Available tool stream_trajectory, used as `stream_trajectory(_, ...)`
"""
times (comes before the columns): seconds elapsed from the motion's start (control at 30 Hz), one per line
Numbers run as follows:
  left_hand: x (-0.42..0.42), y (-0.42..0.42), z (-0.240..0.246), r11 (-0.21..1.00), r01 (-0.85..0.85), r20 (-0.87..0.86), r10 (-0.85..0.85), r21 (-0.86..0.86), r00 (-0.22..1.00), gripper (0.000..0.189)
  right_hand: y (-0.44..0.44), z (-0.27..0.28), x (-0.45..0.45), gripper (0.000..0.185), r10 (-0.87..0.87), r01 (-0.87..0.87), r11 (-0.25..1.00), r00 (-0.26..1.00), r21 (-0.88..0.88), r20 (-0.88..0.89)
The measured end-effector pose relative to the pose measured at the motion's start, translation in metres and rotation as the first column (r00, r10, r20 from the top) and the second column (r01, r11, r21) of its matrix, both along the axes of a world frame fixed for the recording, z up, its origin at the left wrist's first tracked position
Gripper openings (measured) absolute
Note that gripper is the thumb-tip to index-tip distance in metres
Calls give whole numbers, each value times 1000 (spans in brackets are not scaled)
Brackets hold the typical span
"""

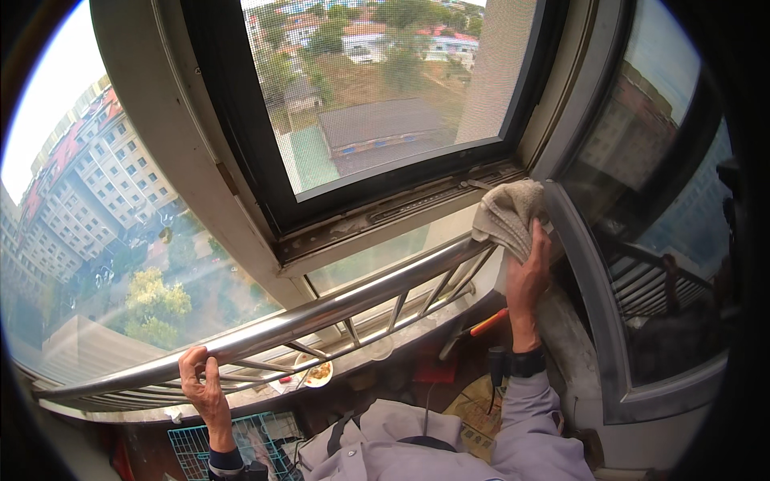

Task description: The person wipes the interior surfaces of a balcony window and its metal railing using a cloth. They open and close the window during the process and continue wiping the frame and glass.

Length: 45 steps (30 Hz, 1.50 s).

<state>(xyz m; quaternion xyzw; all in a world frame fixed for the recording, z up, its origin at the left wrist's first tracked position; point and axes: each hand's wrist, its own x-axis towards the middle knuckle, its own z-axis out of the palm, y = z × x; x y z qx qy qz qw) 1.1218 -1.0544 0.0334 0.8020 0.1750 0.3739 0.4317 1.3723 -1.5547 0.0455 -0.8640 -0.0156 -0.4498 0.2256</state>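
Note:
My right hand (pixel 529 279) grips a folded beige cloth (pixel 508 213) at the lower right corner of the window frame, where the cloth lies against the frame beside the right end of the metal railing. My left hand (pixel 204 385) rests with its fingers hooked over the stainless steel railing (pixel 337 312) at the left. In front of me stands a dark-framed insect screen (pixel 391 90). Below it runs a dirty window track (pixel 373 216) with a metal stay arm. An opened window sash (pixel 589 252) of grey frame and glass is at the right, close to my right hand.
Behind the railing a bowl with food scraps (pixel 317 371) stands on the sill. Below it are a blue wire cage (pixel 240 442), a tool with a red and yellow handle (pixel 488 323) and a printed yellow sack (pixel 475 415). A large fixed pane (pixel 150 270) is at the left.

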Motion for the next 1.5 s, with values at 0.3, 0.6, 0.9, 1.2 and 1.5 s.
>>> stream_trajectory(0.3, 8, -1, -3, 1000, -13, 85, 10, 28, 996, 13, 4, -12, 28, 46, -40, 4, 973, 988, -231, -150)
stream_trajectory(0.6, 15, -6, -8, 992, -115, 122, 108, 49, 987, 9, 59, 26, -8, 56, 252, -348, 895, 911, -280, -328)
stream_trajectory(0.9, 9, -18, 1, 992, -114, 103, 108, 49, 989, 13, 163, 49, -70, 65, 474, -622, 721, 764, -304, -438)
stream_trajectory(1.2, 19, -66, 22, 950, 293, -44, -290, 111, 956, 63, 293, 45, -125, 80, 687, -854, 501, 492, -141, -534)
stream_trajectory(1.5, 49, -77, 27, 890, 250, -180, -194, 382, 964, 83, 229, 72, -84, 61, 811, -837, 207, -143, 507, -567)
